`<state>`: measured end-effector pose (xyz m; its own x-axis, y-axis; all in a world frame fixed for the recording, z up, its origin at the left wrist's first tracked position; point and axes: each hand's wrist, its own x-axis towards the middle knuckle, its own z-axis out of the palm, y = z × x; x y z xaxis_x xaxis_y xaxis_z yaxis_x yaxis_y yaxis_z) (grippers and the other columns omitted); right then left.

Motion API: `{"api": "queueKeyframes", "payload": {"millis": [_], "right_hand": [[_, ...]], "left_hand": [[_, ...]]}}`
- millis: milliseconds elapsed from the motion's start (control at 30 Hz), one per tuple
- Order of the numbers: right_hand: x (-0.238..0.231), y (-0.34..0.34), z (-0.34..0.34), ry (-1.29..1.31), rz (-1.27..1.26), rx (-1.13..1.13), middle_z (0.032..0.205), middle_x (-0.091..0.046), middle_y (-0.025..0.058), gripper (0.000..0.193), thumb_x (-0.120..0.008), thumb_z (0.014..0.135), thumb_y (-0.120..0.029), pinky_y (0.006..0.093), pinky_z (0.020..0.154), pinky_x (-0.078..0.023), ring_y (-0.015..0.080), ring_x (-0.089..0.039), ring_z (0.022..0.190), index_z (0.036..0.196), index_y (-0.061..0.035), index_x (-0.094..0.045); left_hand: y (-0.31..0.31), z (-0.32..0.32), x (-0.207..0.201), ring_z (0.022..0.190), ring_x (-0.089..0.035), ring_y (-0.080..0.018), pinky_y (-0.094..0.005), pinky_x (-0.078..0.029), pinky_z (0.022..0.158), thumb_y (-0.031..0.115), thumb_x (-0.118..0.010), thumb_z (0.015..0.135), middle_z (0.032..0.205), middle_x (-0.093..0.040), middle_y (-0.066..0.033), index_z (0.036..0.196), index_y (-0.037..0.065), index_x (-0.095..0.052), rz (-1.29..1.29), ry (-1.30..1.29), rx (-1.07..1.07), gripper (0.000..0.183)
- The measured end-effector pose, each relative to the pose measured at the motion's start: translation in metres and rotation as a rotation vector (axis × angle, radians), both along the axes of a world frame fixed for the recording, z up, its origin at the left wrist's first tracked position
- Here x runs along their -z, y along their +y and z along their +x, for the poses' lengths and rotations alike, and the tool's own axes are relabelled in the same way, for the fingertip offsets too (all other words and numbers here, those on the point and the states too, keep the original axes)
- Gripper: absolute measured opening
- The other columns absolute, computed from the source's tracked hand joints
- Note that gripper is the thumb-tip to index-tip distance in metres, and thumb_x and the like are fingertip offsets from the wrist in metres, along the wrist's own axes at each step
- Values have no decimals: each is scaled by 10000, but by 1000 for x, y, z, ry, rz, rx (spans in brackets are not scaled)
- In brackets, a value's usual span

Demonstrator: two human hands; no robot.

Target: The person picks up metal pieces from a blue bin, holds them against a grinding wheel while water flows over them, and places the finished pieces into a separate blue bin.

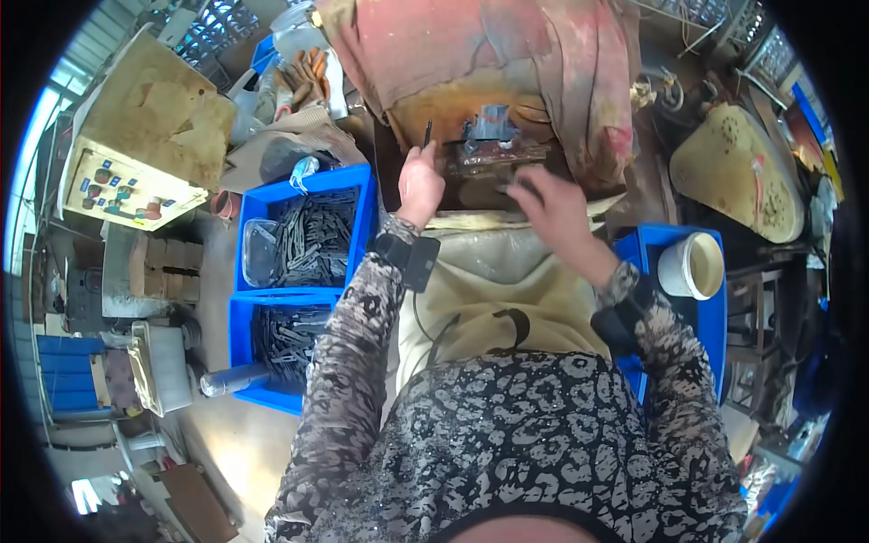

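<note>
My left hand (420,184) is closed around a thin dark metal strip (428,133) that sticks up above its fingers, just left of a rusty press fixture (490,136). My right hand (550,210) hovers right of and below the fixture with its fingers spread, blurred by motion; nothing shows in it. Both hands sit in front of the machine, which is draped with a stained reddish cloth (507,45). A pale apron (493,290) covers my lap below the hands.
Two blue bins (362,195) (240,339) of dark metal strips stand at my left. A blue bin (711,308) at my right holds a white cup (692,265). A yellowed control box (136,181) and work gloves (303,77) lie farther left.
</note>
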<state>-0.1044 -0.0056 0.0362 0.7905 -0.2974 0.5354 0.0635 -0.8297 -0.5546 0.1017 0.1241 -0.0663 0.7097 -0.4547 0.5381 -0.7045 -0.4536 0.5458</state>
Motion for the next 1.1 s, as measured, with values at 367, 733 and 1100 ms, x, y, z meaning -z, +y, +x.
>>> {"api": "queueKeyframes", "payload": {"millis": [367,733,1100], "right_hand": [[55,25,-86,171,5,-143,815,-643,98,226,-692,777,-178,399,602,-497,321,-627,720,990,-131,-631],[29,-25,-42,390,1343,-112,772,-593,25,208,-549,952,-198,242,567,-434,110,-558,668,1097,-58,-598],[57,-15,53,-279,1869,-246,1067,-607,169,163,-559,932,-58,443,965,-470,295,-602,1055,1086,-20,-521]], "left_hand": [[-29,17,31,798,-679,-294,-388,-550,718,162,-570,802,798,-693,-132,727,112,-708,713,-230,262,165],[-19,19,13,859,-653,-346,-411,-526,784,339,-617,830,872,-686,-141,876,136,-729,506,271,122,236],[-18,-98,-60,730,-622,-351,-432,-510,647,227,-664,796,772,-626,-155,740,70,-660,250,-88,69,167]]}}
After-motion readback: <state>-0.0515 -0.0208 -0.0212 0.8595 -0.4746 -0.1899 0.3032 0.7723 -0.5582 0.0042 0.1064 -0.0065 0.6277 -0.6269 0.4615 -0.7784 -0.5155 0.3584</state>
